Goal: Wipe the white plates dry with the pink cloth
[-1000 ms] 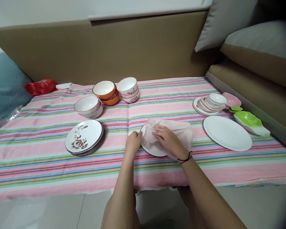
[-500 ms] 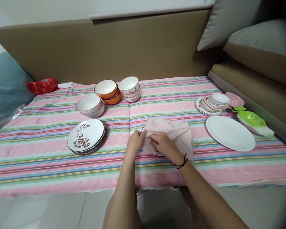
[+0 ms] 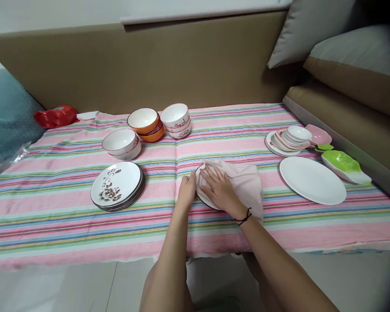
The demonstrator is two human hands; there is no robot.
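A white plate with a dark rim (image 3: 205, 199) lies in front of me, mostly hidden under a pale pink cloth (image 3: 247, 180). My left hand (image 3: 187, 189) has its fingers closed on the plate's left edge. On top of the cloth, over the plate, my right hand (image 3: 219, 188) lies flat with its fingers spread. To the left stands a stack of white plates (image 3: 117, 184) with a brown flower pattern and dark rims.
Behind the plate stack are white bowls (image 3: 120, 142), orange bowls (image 3: 144, 121) and more white bowls (image 3: 175, 116). At right lie an oval white plate (image 3: 312, 180), a green dish (image 3: 342, 162), a pink dish (image 3: 319, 134) and stacked small dishes (image 3: 298, 133). A striped cloth (image 3: 169, 234) covers the surface.
My right hand has gone from bent, bunched fingers to lying flat and spread on the cloth. The cloth's left edge has shifted right, baring more of the plate's left rim.
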